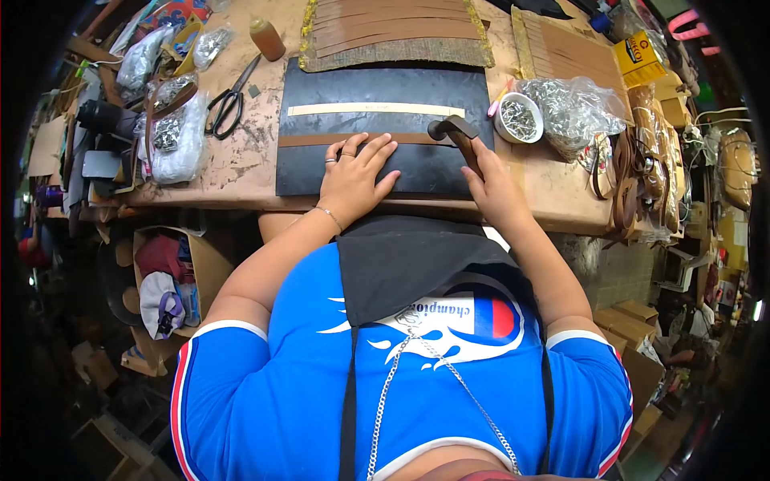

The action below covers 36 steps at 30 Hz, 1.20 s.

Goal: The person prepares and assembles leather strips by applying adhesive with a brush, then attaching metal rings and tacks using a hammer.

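My left hand point(355, 178) lies with its fingers spread on a thin brown leather strip point(309, 139), which runs across a black mat point(321, 170). At the strip's right part, my right hand point(499, 186) is closed round the wooden handle of a hammer point(454, 128). The hammer's dark curved head is over the strip's right end, and whether it touches the strip is hard to tell. Above the strip, a pale ruler-like bar point(377, 110) lies on the mat.
Black-handled scissors point(228, 108) and a glue bottle point(267, 40) are on the table's left. To the right stand a white cup of metal pieces point(518, 118), a plastic bag of hardware point(573, 112) and a yellow box point(639, 58). Cut leather sheets point(393, 28) lie behind the mat.
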Tool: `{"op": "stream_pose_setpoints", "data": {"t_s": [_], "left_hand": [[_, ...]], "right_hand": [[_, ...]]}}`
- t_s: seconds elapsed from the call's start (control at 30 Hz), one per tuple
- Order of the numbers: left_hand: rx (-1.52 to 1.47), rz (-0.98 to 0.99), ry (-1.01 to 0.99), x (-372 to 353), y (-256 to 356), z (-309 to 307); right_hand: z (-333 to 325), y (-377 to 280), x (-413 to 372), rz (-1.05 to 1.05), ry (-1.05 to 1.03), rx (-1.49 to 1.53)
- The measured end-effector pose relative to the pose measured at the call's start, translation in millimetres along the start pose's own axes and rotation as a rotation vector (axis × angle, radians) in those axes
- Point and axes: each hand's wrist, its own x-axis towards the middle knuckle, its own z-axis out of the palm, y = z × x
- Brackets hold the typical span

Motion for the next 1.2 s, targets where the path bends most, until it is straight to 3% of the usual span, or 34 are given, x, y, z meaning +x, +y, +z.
{"op": "stream_pose_setpoints", "data": {"t_s": [0.1,0.2,0.27,0.37,0.53,0.6,0.63,0.73,0.77,0.87,0.9,0.97,1.0,1.07,1.13,1.17,1.2], "left_hand": [[0.004,0.005,-0.001,1.1,0.7,-3.1],[0.002,0.004,0.005,0.8,0.3,-1.0],[0.004,0.006,0.005,0.8,-0.1,-0.9],[0.000,0.013,0.022,1.7,0.6,-3.0],[-0.079,0.023,0.031,25.4,2.0,-5.7],[-0.064,0.085,-0.025,54.1,5.2,4.6],[-0.139,0.168,0.070,66.6,9.1,13.6],[-0.206,0.316,-0.024,90.4,20.2,29.9],[-0.213,0.346,-0.022,93.6,19.7,33.2],[-0.136,0.416,-0.046,90.6,13.7,25.6],[-0.132,0.416,-0.045,86.9,7.3,24.7],[-0.187,0.222,-0.009,79.6,-8.6,22.9],[-0.179,0.221,-0.007,77.8,-10.2,15.6],[-1.241,-0.547,-0.317,71.2,-7.4,-11.7],[-1.264,-0.541,-0.376,62.1,-7.5,-36.4],[-1.299,-0.530,-0.367,57.0,-5.5,-45.0],[-1.336,-0.518,-0.355,52.8,-2.7,-52.7]], "right_hand": [[9.4,5.0,-2.2,-0.007,0.045,-0.028],[5.7,4.5,1.5,-0.002,-0.045,-0.057],[-6.0,-14.6,4.1,0.157,-0.093,-0.029],[1.3,-4.1,3.6,0.106,-0.149,-0.136],[-3.2,14.4,8.4,0.040,0.006,0.056],[-17.3,7.2,9.4,0.189,0.060,0.088],[-22.6,8.6,9.2,0.225,0.061,0.058],[-28.9,19.7,2.3,0.186,0.051,0.120],[-25.0,27.7,-2.3,0.104,0.097,0.069],[-36.7,4.1,-16.7,0.205,0.003,-0.052],[-31.4,12.2,-21.5,0.139,0.039,-0.099],[-24.3,28.3,-24.2,0.085,0.022,-0.194],[-19.2,36.3,-24.7,0.037,0.003,-0.290],[-7.0,48.3,-17.3,-0.030,0.047,-0.314],[-0.1,46.7,-6.2,-0.244,0.180,-0.389],[2.6,42.9,2.5,-0.246,0.181,-0.385],[3.6,33.3,14.4,-0.322,0.261,-0.264]]}}
